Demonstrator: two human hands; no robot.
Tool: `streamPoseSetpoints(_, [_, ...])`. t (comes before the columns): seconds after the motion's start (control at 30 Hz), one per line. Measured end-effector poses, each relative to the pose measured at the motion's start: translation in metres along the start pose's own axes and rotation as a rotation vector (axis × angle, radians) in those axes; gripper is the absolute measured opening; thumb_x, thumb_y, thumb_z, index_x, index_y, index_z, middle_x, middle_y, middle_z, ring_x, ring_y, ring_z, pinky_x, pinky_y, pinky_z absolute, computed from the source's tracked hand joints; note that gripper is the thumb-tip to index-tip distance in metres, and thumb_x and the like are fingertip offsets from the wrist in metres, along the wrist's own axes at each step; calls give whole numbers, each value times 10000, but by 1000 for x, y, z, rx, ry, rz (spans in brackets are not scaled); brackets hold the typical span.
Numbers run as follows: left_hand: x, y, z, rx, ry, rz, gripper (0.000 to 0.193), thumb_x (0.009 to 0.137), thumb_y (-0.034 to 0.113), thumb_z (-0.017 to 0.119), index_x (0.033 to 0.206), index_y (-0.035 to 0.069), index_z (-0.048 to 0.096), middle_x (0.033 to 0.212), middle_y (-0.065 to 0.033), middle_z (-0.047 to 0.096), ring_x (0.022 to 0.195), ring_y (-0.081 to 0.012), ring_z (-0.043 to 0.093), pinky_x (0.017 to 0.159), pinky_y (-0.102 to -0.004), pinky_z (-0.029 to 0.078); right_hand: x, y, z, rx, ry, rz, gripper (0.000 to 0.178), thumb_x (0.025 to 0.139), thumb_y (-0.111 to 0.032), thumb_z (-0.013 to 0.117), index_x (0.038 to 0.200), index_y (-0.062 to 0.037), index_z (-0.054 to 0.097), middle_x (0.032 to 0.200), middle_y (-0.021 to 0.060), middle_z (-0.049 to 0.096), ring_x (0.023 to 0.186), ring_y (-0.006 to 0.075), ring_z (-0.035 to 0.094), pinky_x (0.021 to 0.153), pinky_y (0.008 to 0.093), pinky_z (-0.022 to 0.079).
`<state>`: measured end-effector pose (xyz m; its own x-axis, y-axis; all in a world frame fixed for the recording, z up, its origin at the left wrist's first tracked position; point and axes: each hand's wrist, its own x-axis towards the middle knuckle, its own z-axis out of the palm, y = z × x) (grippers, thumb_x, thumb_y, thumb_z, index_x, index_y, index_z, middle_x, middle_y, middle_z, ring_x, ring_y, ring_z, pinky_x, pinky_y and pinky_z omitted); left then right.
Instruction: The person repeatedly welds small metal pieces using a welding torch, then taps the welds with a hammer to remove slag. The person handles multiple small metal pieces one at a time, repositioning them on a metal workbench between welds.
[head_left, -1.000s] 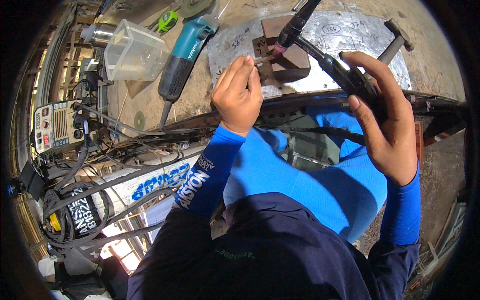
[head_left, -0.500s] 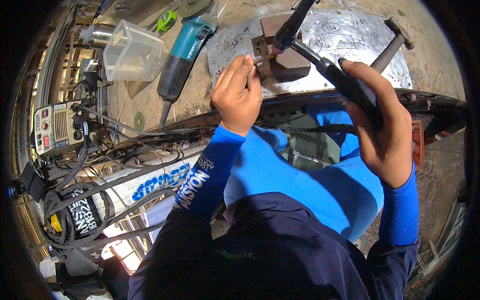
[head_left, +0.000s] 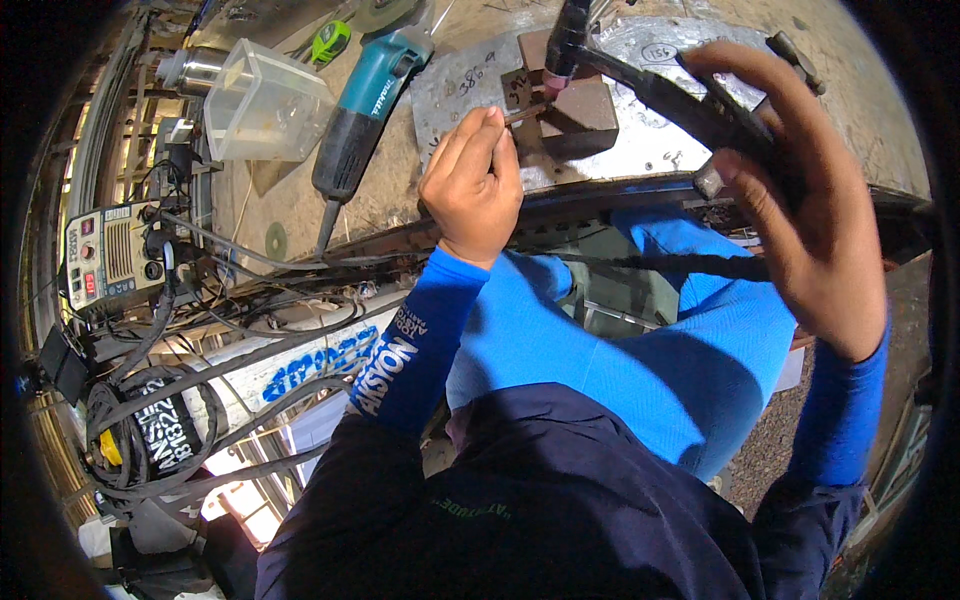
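My right hand is wrapped around a black TIG welding torch, its index finger stretched along the handle. The pink cup of the torch points down beside a dark metal block. Between the pinched fingertips of my left hand is a thin brownish metal piece, its far end by the block, close under the cup. I cannot tell whether cup and piece touch. The block sits on a grey metal plate with handwritten marks. Behind my right hand, a hammer is partly hidden.
Left of the plate lies a teal and black angle grinder. Beyond it are a clear plastic bin and a green tape measure. A welding machine stands far left, with looped cables below. A small disc lies near the bench edge.
My right hand has moved to the right and its grip on the torch has shifted, with the torch handle tilted flatter. My left hand has hardly moved.
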<state>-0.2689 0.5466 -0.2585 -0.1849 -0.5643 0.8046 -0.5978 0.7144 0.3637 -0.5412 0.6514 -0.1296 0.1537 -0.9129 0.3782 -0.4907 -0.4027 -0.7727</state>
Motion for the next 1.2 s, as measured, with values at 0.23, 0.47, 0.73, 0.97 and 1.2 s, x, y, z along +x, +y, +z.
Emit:
streamPoseSetpoints(0.23, [2, 2, -1, 11, 7, -10, 173, 846, -93, 775, 1012, -42, 768, 1063, -216, 794, 952, -346, 784, 873, -395, 607, 40, -6, -35, -340, -262, -88, 556, 1018, 68, 601, 1553, -43, 501, 1548, 136, 570, 1352, 246, 602, 1142, 365, 457])
streamPoseSetpoints(0.47, [0, 0, 0, 51, 4, 21, 197, 834, -89, 798, 1023, -45, 767, 1059, -222, 787, 953, -365, 778, 870, -400, 604, 50, -5, -46, -407, -335, -93, 557, 1016, 70, 600, 1552, -43, 502, 1544, 136, 574, 1349, 248, 605, 1137, 365, 460])
streamPoseSetpoints(0.73, [0, 0, 1, 31, 8, 38, 215, 838, -93, 796, 1044, -44, 760, 1057, -221, 783, 939, -367, 772, 855, -407, 600, 53, -8, -51, -434, -362, -100, 558, 1013, 73, 599, 1551, -44, 503, 1540, 136, 578, 1346, 250, 609, 1131, 364, 463])
streamPoseSetpoints(0.97, [1, 0, 5, 27, 46, 58, 275, 767, -117, 774, 1023, -19, 756, 1063, -179, 768, 902, -368, 738, 805, -414, 593, 55, -9, -56, -451, -376, -100, 559, 1011, 75, 597, 1549, -44, 504, 1536, 137, 582, 1343, 252, 612, 1126, 363, 466])
streamPoseSetpoints(1.2, [0, -2, 4, 41, 44, 55, 270, 767, -123, 772, 1018, -24, 759, 1062, -184, 770, 904, -369, 738, 809, -414, 594, 58, -9, -55, -452, -385, -110, 560, 1009, 77, 596, 1548, -45, 505, 1532, 137, 586, 1340, 254, 616, 1120, 363, 469])
